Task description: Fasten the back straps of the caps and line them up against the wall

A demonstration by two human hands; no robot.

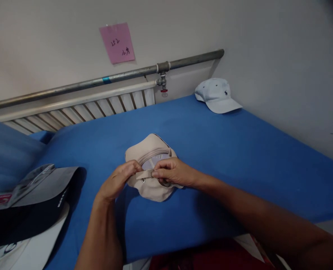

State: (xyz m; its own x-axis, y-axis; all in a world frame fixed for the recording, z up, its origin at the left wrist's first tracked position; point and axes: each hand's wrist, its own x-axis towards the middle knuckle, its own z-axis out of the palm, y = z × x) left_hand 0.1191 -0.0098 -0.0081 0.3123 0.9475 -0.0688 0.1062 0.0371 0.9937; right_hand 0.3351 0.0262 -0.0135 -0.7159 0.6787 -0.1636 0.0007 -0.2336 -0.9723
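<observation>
A beige baseball cap (155, 193) lies upside down on the blue-covered surface, its brim pointing away from me and its lining showing. The cap's back strap (144, 174) stretches between my hands. My left hand (118, 179) is closed with thumb and fingers pinching the strap's left part and the cap's edge. My right hand (173, 171) pinches the strap near its buckle; the fingertips cover part of it. A small metal eyelet shows just below the strap.
Several stacked caps, grey (46, 187), dark navy (28, 221) and white (46, 240), lie at the left. A light blue cap (218, 97) sits at the far right corner by the wall. Behind the surface are a radiator (84, 112), a metal pipe (79, 87) and a red-handled valve (163, 90).
</observation>
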